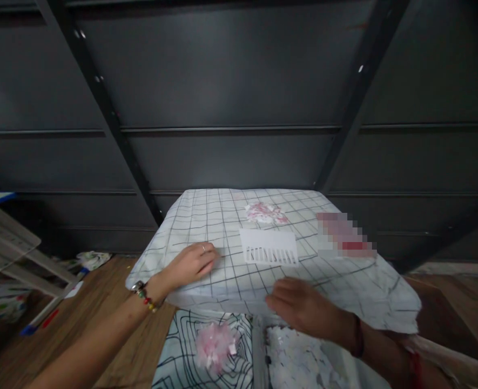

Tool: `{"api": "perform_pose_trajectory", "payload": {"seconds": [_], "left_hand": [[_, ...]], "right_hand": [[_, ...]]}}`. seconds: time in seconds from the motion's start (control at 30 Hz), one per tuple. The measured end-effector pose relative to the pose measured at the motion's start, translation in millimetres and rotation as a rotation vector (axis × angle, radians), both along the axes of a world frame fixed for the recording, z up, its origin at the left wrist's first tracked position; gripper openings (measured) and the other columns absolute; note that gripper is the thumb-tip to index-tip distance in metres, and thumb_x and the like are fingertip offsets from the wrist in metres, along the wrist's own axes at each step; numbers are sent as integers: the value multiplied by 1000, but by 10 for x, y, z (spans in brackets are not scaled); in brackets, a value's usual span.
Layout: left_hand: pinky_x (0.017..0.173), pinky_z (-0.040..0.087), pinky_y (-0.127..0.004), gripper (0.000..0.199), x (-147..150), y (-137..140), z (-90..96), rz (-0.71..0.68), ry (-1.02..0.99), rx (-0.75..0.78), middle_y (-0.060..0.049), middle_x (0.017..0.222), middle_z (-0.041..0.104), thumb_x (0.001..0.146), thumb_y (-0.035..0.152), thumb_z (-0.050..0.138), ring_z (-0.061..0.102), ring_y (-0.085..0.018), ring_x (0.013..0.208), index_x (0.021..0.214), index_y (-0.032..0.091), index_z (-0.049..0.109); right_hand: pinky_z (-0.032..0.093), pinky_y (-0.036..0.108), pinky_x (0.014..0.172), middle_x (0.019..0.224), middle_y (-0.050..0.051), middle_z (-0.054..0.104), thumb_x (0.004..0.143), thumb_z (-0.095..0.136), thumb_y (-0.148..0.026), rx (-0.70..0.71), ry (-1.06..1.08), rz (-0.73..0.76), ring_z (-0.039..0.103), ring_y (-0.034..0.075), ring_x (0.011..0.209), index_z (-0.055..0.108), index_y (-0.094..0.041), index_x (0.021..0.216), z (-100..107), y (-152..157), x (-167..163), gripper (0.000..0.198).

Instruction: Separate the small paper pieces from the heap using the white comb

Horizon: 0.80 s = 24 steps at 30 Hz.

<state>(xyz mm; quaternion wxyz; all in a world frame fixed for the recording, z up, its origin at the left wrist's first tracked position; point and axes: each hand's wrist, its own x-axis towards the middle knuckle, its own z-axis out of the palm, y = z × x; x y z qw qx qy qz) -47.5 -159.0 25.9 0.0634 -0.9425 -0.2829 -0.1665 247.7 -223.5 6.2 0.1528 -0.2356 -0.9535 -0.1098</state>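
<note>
My left hand (199, 260), with a ring on it, rests on the white checked cloth at the left of the table. Its fingers are curled in, and whatever they may hold is hidden. Near the front edge of the table is my right hand (292, 301), closed like a fist, its grip hidden from view. Between and beyond the hands lies a flat white comb-like piece (268, 239) with a row of slots. Behind that piece sits a small heap of pink and white scraps (265, 213).
The checked cloth (206, 216) covers the table, with a blurred-out reddish patch (344, 235) at right. Below the front edge are a pink fluffy bundle (216, 346) on patterned fabric (174, 356) and a bin of white scraps (299, 359). Dark panels (230, 162) stand behind.
</note>
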Motion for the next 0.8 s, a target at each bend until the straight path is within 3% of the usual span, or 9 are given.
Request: {"api": "perform_pose_trajectory", "payload": {"seconds": [0.07,0.13,0.2,0.27,0.37,0.5,0.63,0.8], "left_hand": [[67,46,-32,25,162,-195,-32,-90,22,21,-6,76,58,91,18,35,55,-19,72,80,17,58],[60,45,-29,22,316,-410,-138,-217,65,23,-2,67,56,89,19,40,53,-17,64,74,19,56],[55,43,-28,22,434,-603,-329,-365,132,-9,-2,63,56,88,16,43,52,-16,57,70,18,55],[50,42,-28,19,505,-738,-580,-368,211,-141,-1,59,56,87,18,48,52,-16,52,69,18,54],[47,42,-26,11,545,-814,-949,-218,221,-434,-1,64,61,82,19,55,56,-16,53,71,20,57],[46,41,-23,16,577,-778,-1220,-159,198,-510,0,60,61,80,12,54,57,-14,51,66,19,57],[47,41,-22,15,596,-734,-1258,-151,167,-558,1,60,62,78,9,56,56,-14,52,66,18,58],[51,44,-22,12,557,-733,-1203,-178,145,-588,0,65,64,76,8,59,59,-15,57,70,18,60]], "right_hand": [[33,27,58,62,-3,53,87,41,-11,-40,-10,76,48,13,60,51,-19,72,-227,-235,58,19],[35,27,57,66,-3,57,84,43,-11,-117,-52,30,51,13,60,54,-20,84,-476,-393,118,14],[37,26,56,73,-2,60,81,45,-9,-174,-83,-25,56,13,64,52,-21,103,-681,-472,164,26],[39,25,54,73,-3,62,79,44,-6,-208,-95,-76,59,14,64,46,-23,119,-798,-507,172,44],[41,23,51,73,-5,63,75,44,-5,-315,-124,-85,61,14,61,47,-29,119,-817,-553,92,50],[47,21,57,79,-6,67,76,47,-13,-557,-35,-160,65,15,69,56,-32,104,-734,-624,-77,35],[49,16,69,89,-6,68,74,45,-9,-752,62,-143,66,13,80,60,-31,101,-674,-609,-135,38],[47,17,84,99,-7,67,73,46,-10,-843,185,-175,63,12,93,61,-34,102,-770,-557,-151,41]]}}
